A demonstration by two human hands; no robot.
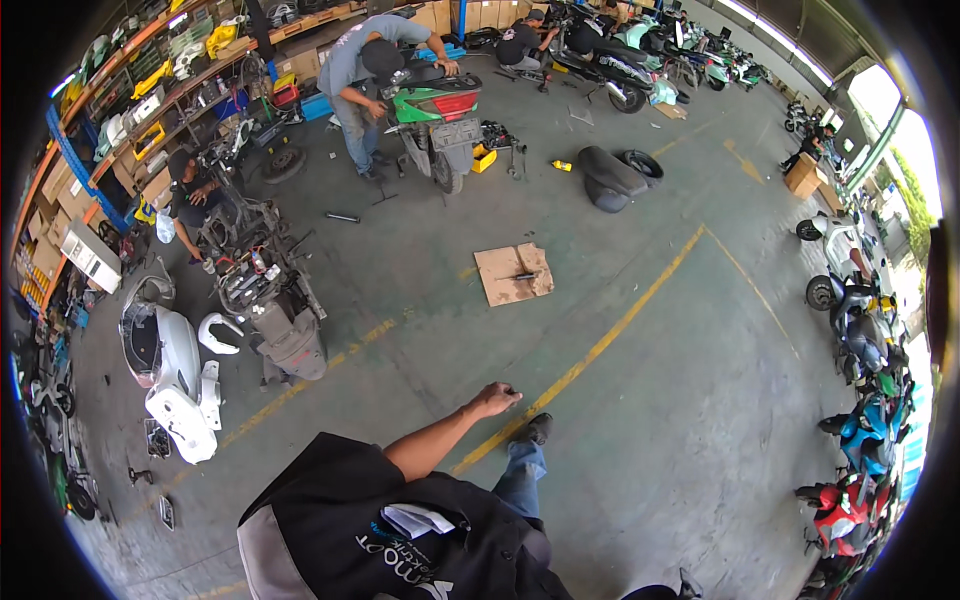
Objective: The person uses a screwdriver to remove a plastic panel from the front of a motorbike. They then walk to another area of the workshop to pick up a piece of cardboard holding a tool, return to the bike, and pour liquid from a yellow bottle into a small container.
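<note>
Empty right hand (493, 400) above floor (650, 400)

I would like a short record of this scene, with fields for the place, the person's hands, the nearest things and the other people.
place: workshop with a grey concrete floor and a yellow floor line
hand in view: one hand, arm stretched forward, holding nothing; which hand it is I cannot tell
other hand: not in view
nearest things: the person's shoe; further off, a cardboard sheet with a small tool on it
left side: stripped scooter, white body panels
other people: one bends over a green scooter; one crouches by the shelves
</note>
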